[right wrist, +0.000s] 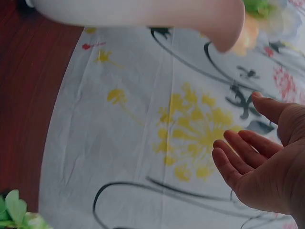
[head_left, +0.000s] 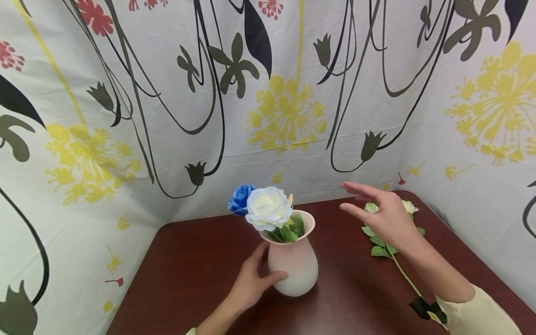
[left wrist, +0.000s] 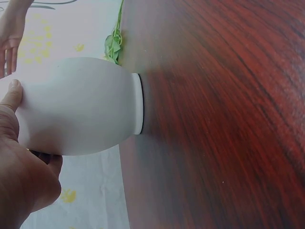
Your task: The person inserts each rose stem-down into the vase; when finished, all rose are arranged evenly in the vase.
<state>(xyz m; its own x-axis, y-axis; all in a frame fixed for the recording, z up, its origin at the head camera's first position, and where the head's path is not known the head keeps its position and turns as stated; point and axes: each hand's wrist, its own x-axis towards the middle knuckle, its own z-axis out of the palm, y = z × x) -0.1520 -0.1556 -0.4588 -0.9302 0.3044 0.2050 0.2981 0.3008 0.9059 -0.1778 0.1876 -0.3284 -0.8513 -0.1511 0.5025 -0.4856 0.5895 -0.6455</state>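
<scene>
A pale vase (head_left: 293, 267) with a flared pinkish rim stands upright on the table. In its mouth are a white artificial rose (head_left: 269, 208), a blue rose (head_left: 240, 200) and green leaves; a bit of a peach flower shows behind the white one. My left hand (head_left: 249, 281) grips the vase's left side, thumb across the front; the left wrist view shows the thumb and fingers on either side of the vase (left wrist: 81, 107). Raised in the air right of the vase is my right hand (head_left: 387, 216), fingers extended and holding nothing. The right wrist view shows its palm (right wrist: 271, 191) apart from the vase (right wrist: 143, 12).
Beneath and behind my right arm, a long-stemmed white flower (head_left: 378, 242) lies along the right side of the dark red-brown table (head_left: 188, 274). A small black piece (head_left: 420, 307) is at its stem's lower end. A floral-print cloth (head_left: 167, 139) surrounds the table's back and sides.
</scene>
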